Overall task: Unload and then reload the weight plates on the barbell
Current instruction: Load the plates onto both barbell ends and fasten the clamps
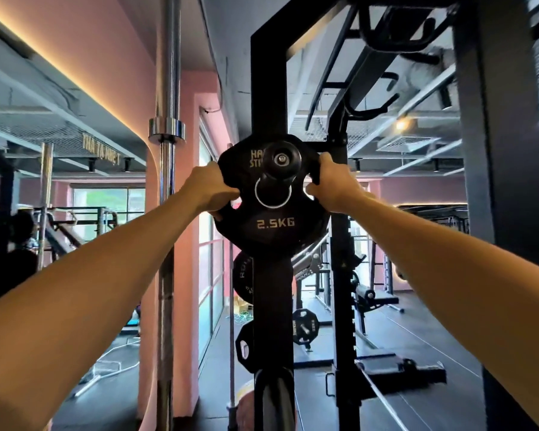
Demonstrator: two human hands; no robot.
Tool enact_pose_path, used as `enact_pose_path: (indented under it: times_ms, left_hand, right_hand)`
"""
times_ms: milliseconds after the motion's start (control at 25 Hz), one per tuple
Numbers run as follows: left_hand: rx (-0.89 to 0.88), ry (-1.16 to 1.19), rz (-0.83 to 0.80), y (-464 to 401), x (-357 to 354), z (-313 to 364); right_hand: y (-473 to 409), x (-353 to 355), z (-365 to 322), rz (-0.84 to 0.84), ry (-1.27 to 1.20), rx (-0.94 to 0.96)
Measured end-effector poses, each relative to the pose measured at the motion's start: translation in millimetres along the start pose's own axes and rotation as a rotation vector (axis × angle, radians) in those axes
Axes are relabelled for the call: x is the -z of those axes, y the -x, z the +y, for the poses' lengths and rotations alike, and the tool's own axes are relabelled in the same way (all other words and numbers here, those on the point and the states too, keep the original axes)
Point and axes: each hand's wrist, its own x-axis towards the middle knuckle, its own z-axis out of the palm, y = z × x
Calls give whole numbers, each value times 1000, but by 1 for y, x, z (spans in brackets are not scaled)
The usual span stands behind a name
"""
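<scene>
A black weight plate point(273, 225) marked 2.5KG hangs at head height on a black storage peg point(281, 158) of the rack upright point(269, 88). The peg passes through the plate's steel-ringed centre hole. My left hand point(210, 189) grips the plate's left edge through a handle slot. My right hand point(332, 185) grips its right edge. A chrome barbell point(167, 213) stands upright to the left, its collar at about the height of the plate.
More black plates point(242, 281) hang lower on the same upright. Another loaded plate point(305, 326) and a bench point(374, 298) sit behind the rack on the dark floor. A thick black post point(504, 150) stands at the right. A person is at the far left.
</scene>
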Motion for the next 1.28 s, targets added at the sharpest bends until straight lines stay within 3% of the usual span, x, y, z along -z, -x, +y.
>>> enact_pose_path:
  times_ms: [480, 640, 880, 1280]
  left_hand:
    - [67, 154, -30, 44, 43, 28]
    - [97, 162, -2, 71, 63, 47]
    - [81, 9, 195, 115, 95, 81]
    - [-21, 29, 204, 199, 141, 134]
  right_hand:
    - [35, 32, -10, -15, -243, -48]
    - [54, 56, -20, -52, -208, -26]
    - [86, 88, -34, -33, -204, -9]
    - [177, 179, -58, 23, -131, -22]
